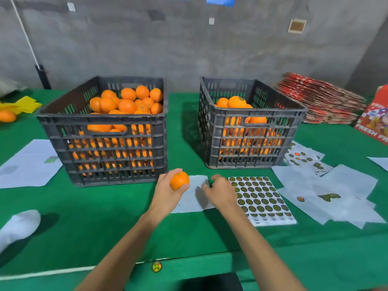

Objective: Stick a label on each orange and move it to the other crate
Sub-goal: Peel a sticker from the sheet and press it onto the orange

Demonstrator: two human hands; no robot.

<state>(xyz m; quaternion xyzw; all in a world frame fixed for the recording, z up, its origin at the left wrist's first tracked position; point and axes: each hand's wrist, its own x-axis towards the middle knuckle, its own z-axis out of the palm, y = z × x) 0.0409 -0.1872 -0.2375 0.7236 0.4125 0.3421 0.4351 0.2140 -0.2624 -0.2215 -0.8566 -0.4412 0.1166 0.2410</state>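
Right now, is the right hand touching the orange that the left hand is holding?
Apart. The head view shows the right hand over the sticker sheet, with bare white paper visible between it and the orange gripped in the left hand.

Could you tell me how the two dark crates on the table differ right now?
The left crate is heaped with oranges nearly to its rim, while the right crate has a lower, smaller pile. The left crate sits nearer the left hand, which holds an orange; the right crate stands behind the sticker sheet. Both are slotted dark plastic crates standing upright on the green table.
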